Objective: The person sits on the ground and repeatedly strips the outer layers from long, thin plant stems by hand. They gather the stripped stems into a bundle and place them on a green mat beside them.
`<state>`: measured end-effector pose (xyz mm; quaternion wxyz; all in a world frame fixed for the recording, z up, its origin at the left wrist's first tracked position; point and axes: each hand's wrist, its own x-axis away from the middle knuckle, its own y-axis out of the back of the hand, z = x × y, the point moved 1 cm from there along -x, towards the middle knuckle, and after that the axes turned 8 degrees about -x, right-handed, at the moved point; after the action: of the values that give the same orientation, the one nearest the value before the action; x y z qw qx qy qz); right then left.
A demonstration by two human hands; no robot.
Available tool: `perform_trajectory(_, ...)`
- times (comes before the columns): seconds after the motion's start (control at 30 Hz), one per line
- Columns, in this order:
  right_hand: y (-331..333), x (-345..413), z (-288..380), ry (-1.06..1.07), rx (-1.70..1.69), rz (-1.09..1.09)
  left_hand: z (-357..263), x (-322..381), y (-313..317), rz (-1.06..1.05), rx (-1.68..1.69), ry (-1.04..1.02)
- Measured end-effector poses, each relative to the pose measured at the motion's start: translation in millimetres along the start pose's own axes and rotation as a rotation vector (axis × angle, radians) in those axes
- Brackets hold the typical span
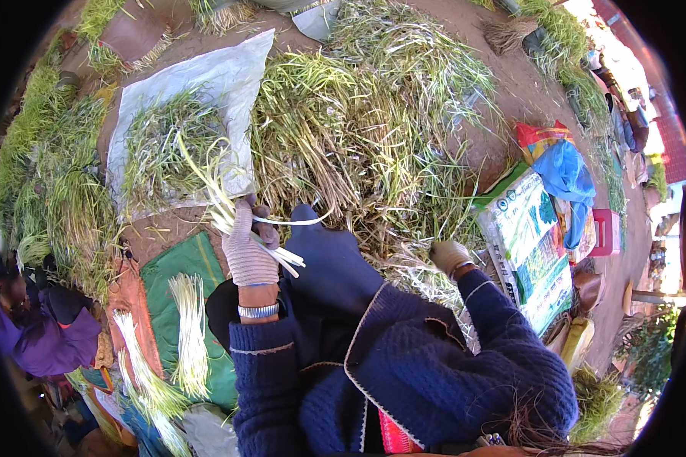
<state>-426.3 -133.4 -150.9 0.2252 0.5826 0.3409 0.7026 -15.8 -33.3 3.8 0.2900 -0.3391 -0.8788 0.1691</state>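
Note:
My left hand [251, 240], in a pale knit glove with a metal band at the wrist, grips a small bunch of pale stalks [222, 208], which look like blanched chives. Their white ends point to the lower right, and one long leaf bends across my knee. Lower and to the right is my gloved right hand [450, 257], its fingers curled over peeled leaf scraps [403, 265]. Whether anything is inside those fingers is hidden. Beyond both hands spreads a large heap of green and brown leafy stalks [320, 131].
A white sheet [243, 120] bears loose leaves. Cleaned white bundles lie on a green sack [163, 285] and an orange cloth [134, 291]. Printed sacks [526, 228] and a pink plastic stool [605, 233] stand right. A person in purple [63, 337] sits left.

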Motion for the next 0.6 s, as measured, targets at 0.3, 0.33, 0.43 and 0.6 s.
perform_trajectory(0.3, 83.3, 11.6, 180.6, 0.829, -0.460, -0.379, -3.4, -3.8, 9.3, 0.063, 0.042, 0.008)
perform_trajectory(0.33, 84.0, 7.8, 188.3, 0.857, -0.467, -0.291, -4.3, -4.2, 10.1, 0.046, 0.035, 0.002)
perform_trajectory(0.43, 73.3, 11.3, 195.3, 1.090, -0.515, -0.263, -9.8, -5.5, 11.6, 0.032, 0.027, -0.028)
perform_trajectory(0.6, 59.3, 6.0, 199.4, 0.880, -0.761, -0.097, -14.6, -6.9, 5.2, 0.056, 0.048, -0.051)
